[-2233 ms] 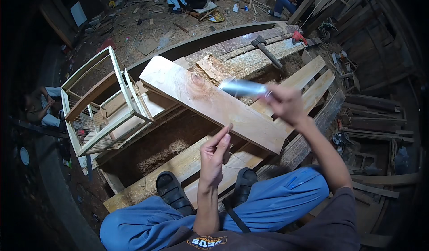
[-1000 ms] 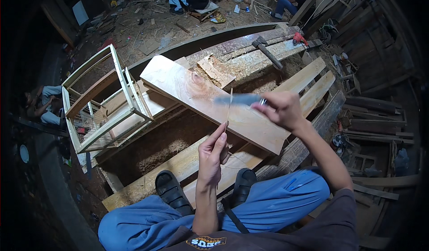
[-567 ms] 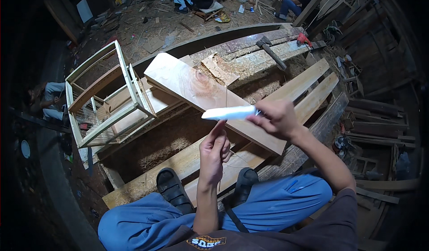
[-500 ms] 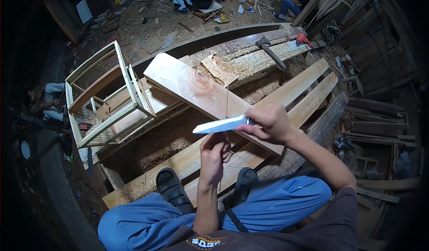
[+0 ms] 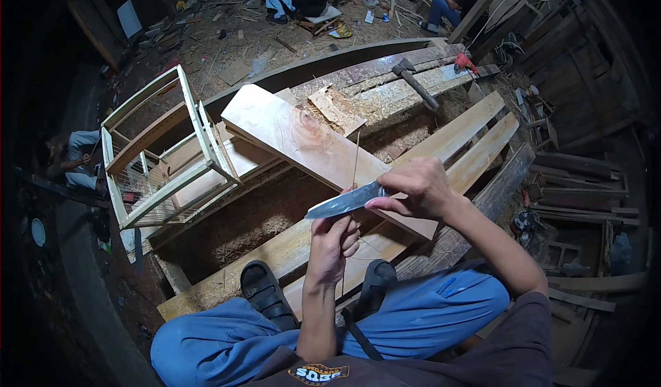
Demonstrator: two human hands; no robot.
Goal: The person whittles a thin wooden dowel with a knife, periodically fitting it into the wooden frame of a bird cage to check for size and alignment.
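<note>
My right hand (image 5: 418, 189) is closed around a knife, whose broad, shiny blade (image 5: 339, 202) points left, just over my left fingertips. Between the pinched fingers of my left hand (image 5: 328, 248) stands a thin wooden stick (image 5: 356, 158), its upper part rising past the blade and its lower end hanging below my fist. The blade crosses the stick; whether its edge touches the wood cannot be made out. Under both hands a wide pale plank (image 5: 275, 120) with a dark knot lies diagonally across the bench slats.
A wood-framed cage (image 5: 165, 154) with thin bars stands at the left. Across the shavings-strewn bench lie a hammer (image 5: 415, 82) and a red tool (image 5: 465, 63). Long slats (image 5: 475, 146) with gaps run beneath my sandalled feet. Other people sit at the far side and far left.
The knife has come slightly down and rightward, and its blade has turned, looking darker. The stick's upper end leans a little more to the right. My left hand stays nearly in place.
</note>
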